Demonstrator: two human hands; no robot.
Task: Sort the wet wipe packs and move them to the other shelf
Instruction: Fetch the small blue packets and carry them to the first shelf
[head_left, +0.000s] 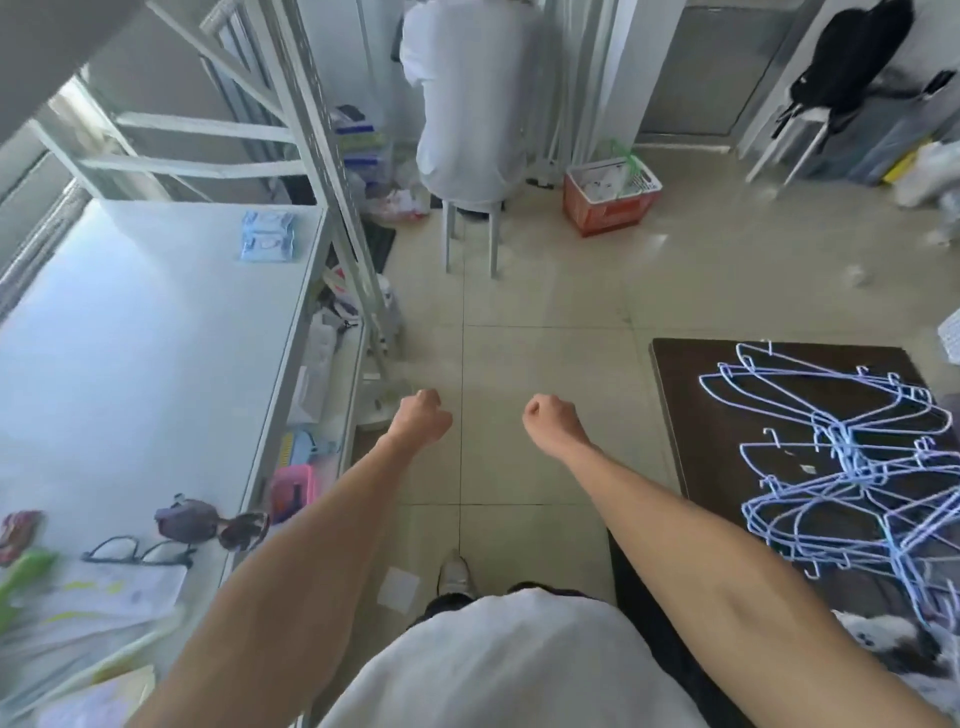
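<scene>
The fingers of the left hand (422, 420) and the right hand (551, 423) are curled into loose fists holding nothing, both out over the bare floor. The wet wipe packs (267, 235), blue ones lying side by side, sit at the far end of the white shelf (130, 364), well apart from either hand. Judging by that, these packs are not yet moved. Across the room, a red basket (608, 210) holds white items too blurred to name.

i see pale blue wet wipe packs (268, 235) on a white shelf (130, 332), lilac wire hangers (852, 467) on a dark brown board (691, 415), and an orange-red basket (608, 213).
</scene>
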